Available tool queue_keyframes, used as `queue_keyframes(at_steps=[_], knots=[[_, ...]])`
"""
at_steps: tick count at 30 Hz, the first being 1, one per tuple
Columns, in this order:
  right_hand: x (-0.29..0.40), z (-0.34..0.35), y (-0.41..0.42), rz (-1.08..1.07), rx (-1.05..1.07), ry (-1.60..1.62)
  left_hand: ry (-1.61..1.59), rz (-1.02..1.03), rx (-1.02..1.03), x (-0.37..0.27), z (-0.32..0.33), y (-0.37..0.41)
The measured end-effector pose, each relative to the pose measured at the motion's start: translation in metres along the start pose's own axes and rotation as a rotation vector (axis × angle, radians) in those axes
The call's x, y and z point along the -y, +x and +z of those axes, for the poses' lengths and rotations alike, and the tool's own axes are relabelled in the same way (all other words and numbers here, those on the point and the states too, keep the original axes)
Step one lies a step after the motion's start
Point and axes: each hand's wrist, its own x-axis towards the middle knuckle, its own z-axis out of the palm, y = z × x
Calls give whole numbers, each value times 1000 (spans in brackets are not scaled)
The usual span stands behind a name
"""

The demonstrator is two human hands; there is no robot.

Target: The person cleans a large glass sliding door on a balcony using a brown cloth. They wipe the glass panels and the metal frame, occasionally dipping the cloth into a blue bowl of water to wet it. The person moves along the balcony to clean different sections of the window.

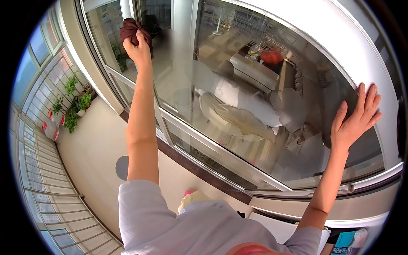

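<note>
My left hand [137, 47] grips a crumpled dark brown cloth [135, 33] at the upper left, held up against the glass door or its frame. At the right, my right hand [355, 114] rests with fingers spread on the white metal frame [379, 105] at the edge of a large glass pane [242, 127]; it holds nothing. Pale frosted shapes and a fine outlined pattern show on the pane. Through the glass and in its reflections appear a table, seats and a red object. Part of the cloth is hidden by my left fingers.
Potted plants [71, 105] and clear plastic jugs with red caps [51, 130] stand on the balcony floor at the left. A metal railing [54, 194] curves along the windows. A dark sill [204, 172] runs below the door. A white surface [274, 226] lies at the lower right.
</note>
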Motion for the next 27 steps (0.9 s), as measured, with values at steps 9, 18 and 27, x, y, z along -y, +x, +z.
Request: queue_keyframes(at_steps=[9, 18, 27], knots=[[-2, -12, -2, 37, 45, 33, -67, 436, 389, -186, 2, -149], [-3, -82, -60, 229, 191, 375, -224, 534, 371, -308, 51, -214], [-62, -170, -179, 542, 378, 144, -398, 771, 614, -447, 82, -321]])
